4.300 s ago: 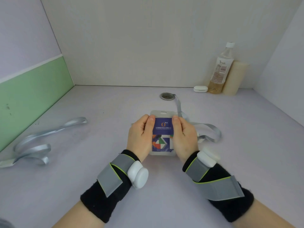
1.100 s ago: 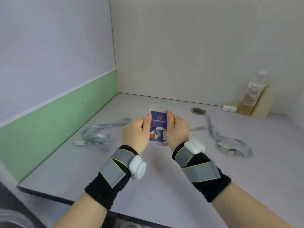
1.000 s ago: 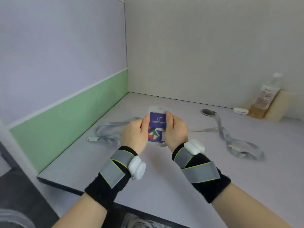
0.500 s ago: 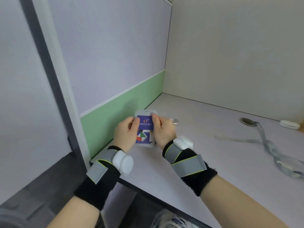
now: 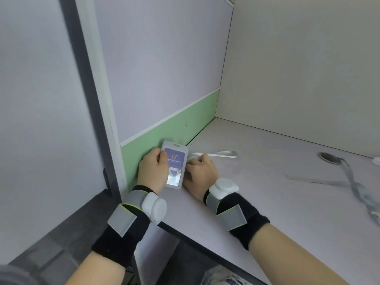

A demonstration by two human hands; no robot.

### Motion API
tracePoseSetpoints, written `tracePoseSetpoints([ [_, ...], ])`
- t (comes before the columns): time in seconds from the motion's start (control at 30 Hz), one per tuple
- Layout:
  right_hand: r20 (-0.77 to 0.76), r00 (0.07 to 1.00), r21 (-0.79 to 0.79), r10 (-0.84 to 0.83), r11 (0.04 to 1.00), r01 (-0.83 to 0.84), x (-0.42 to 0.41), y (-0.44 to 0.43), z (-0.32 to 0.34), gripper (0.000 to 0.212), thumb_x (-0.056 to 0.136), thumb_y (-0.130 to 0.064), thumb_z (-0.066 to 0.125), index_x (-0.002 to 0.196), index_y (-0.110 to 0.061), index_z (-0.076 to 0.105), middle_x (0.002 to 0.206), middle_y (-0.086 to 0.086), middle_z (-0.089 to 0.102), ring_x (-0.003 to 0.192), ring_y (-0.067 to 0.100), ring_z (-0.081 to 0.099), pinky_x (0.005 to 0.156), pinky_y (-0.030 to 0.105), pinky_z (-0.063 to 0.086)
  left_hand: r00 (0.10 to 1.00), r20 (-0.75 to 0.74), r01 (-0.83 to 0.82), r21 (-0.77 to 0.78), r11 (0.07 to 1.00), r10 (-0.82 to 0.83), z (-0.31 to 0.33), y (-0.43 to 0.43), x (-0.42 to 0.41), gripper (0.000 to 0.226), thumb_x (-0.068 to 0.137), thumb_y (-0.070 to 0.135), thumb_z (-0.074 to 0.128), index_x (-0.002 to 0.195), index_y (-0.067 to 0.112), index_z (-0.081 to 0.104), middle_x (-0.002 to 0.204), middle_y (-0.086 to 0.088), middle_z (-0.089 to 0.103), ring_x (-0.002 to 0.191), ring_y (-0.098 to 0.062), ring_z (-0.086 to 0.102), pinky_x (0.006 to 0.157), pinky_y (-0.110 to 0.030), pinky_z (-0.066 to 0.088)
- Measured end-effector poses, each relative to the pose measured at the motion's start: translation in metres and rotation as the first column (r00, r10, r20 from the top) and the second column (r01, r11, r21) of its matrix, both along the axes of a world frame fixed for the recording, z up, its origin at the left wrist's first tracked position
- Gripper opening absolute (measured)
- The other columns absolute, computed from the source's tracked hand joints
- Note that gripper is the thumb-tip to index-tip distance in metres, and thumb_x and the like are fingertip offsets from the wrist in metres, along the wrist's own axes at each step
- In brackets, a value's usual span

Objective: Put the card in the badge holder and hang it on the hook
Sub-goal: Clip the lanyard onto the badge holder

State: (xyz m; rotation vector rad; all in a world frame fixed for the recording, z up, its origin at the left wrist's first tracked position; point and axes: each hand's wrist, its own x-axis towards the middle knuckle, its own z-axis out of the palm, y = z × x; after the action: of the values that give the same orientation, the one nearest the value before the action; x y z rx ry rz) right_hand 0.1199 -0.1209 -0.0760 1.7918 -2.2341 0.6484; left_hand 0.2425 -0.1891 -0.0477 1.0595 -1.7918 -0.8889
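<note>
A clear badge holder (image 5: 179, 153) with a blue card (image 5: 175, 159) inside it stands upright at the desk's left edge, against the green partition band. My left hand (image 5: 152, 171) grips its left side, thumb on the front. Beside the holder's right edge, my right hand (image 5: 202, 171) lies low on the desk, its fingers curled over the near end of a grey lanyard (image 5: 218, 154). The lanyard's clasp is hidden under that hand. No hook is in view.
A second grey lanyard (image 5: 353, 187) trails across the desk (image 5: 277, 202) at right, from a round cable hole (image 5: 329, 158). The green-banded partition (image 5: 174, 126) and a dark post (image 5: 82, 99) close off the left. The desk's front edge runs just behind my wrists.
My view has swung left. Both hands carried the holder to the desk's left edge. My right thumb came off the holder's front and that hand dropped onto the lanyard.
</note>
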Motion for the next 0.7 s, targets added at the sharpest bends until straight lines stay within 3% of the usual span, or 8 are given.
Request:
tracePoseSetpoints([
  [0.13, 0.016, 0.997, 0.089, -0.076, 0.993, 0.074, -0.008, -0.001, 0.002, 0.026, 0.088, -0.02, 0.044, 0.091, -0.012, 0.068, 0.094, 0.005, 0.067, 0.101, 0.029, 0.041, 0.085, 0.037, 0.038, 0.999, 0.037, 0.018, -0.033, 0.999, -0.017, -0.001, 0.0, 0.001, 0.035, 0.096, 0.015, 0.041, 0.061, 0.011, 0.036, 0.054, 0.001, 0.041, 0.052, -0.016, 0.038, 0.047, -0.025, 0.026],
  [0.23, 0.126, 0.985, 0.075, -0.121, 0.991, 0.112, -0.018, 0.012, 0.008, 0.023, 0.088, -0.025, 0.044, 0.086, -0.016, 0.065, 0.087, 0.007, 0.066, 0.096, 0.028, 0.041, 0.077, 0.033, 0.032, 0.999, 0.024, 0.031, -0.025, 0.999, -0.031, 0.0, 0.002, -0.001, 0.036, 0.096, 0.014, 0.041, 0.06, 0.011, 0.037, 0.053, 0.002, 0.042, 0.051, -0.016, 0.04, 0.051, -0.026, 0.033],
  [0.33, 0.315, 0.933, -0.012, -0.174, 0.982, 0.187, -0.035, 0.035, 0.018, 0.03, 0.087, -0.04, 0.048, 0.078, -0.021, 0.069, 0.078, 0.008, 0.067, 0.082, 0.027, 0.047, 0.07, 0.032, 0.036, 0.997, -0.047, 0.068, 0.048, 0.996, -0.066, -0.001, 0.003, -0.014, 0.023, 0.096, 0.017, 0.041, 0.084, 0.007, 0.057, 0.071, -0.005, 0.063, 0.068, -0.028, 0.06, 0.065, -0.035, 0.051],
  [0.4, 0.41, 0.895, -0.07, -0.178, 0.972, 0.226, -0.047, 0.047, 0.027, 0.035, 0.081, -0.044, 0.047, 0.075, -0.019, 0.07, 0.072, 0.005, 0.068, 0.076, 0.029, 0.058, 0.07, 0.034, 0.046, 0.994, -0.079, 0.075, 0.059, 0.995, -0.07, 0.001, 0.008, -0.024, 0.02, 0.095, 0.017, 0.041, 0.107, 0.013, 0.057, 0.084, -0.008, 0.069, 0.077, -0.03, 0.065, 0.071, -0.036, 0.054],
  [0.47, 0.478, 0.856, -0.096, -0.197, 0.957, 0.274, -0.062, 0.067, 0.038, 0.025, 0.081, -0.036, 0.054, 0.077, -0.018, 0.07, 0.069, 0.002, 0.065, 0.077, 0.028, 0.06, 0.073, 0.037, 0.048, 0.983, -0.127, 0.137, 0.045, 0.99, -0.131, 0.007, 0.022, -0.042, 0.032, 0.095, 0.014, 0.041, 0.125, 0.024, 0.048, 0.076, -0.007, 0.066, 0.067, -0.024, 0.064, 0.062, -0.029, 0.057],
  [0.53, 0.53, 0.819, -0.098, -0.219, 0.943, 0.317, -0.079, 0.09, 0.047, 0.012, 0.082, -0.025, 0.059, 0.077, -0.019, 0.069, 0.071, 0.005, 0.065, 0.077, 0.027, 0.059, 0.072, 0.036, 0.046, 0.962, -0.153, 0.229, 0.017, 0.973, -0.224, 0.013, 0.043, -0.064, 0.043, 0.096, 0.009, 0.038, 0.131, 0.033, 0.041, 0.064, -0.005, 0.057, 0.054, -0.014, 0.057, 0.044, -0.012, 0.046],
  [0.57, 0.548, 0.807, -0.103, -0.22, 0.94, 0.326, -0.087, 0.103, 0.05, 0.01, 0.082, -0.022, 0.059, 0.076, -0.02, 0.068, 0.073, 0.006, 0.067, 0.076, 0.026, 0.06, 0.071, 0.034, 0.046, 0.951, -0.152, 0.271, -0.003, 0.963, -0.268, 0.015, 0.052, -0.075, 0.044, 0.096, 0.008, 0.036, 0.129, 0.036, 0.041, 0.063, -0.004, 0.055, 0.049, -0.011, 0.055, 0.04, -0.01, 0.041],
  [0.7, 0.591, 0.767, -0.123, -0.251, 0.911, 0.393, -0.118, 0.153, 0.058, 0.012, 0.083, -0.023, 0.059, 0.079, -0.017, 0.069, 0.076, 0.004, 0.072, 0.076, 0.02, 0.063, 0.071, 0.032, 0.048, 0.907, -0.044, 0.414, -0.098, 0.905, -0.419, 0.018, 0.09, -0.129, 0.036, 0.096, 0.006, 0.034, 0.114, 0.025, 0.058, 0.075, -0.004, 0.059, 0.054, -0.014, 0.049, 0.048, -0.015, 0.044],
])
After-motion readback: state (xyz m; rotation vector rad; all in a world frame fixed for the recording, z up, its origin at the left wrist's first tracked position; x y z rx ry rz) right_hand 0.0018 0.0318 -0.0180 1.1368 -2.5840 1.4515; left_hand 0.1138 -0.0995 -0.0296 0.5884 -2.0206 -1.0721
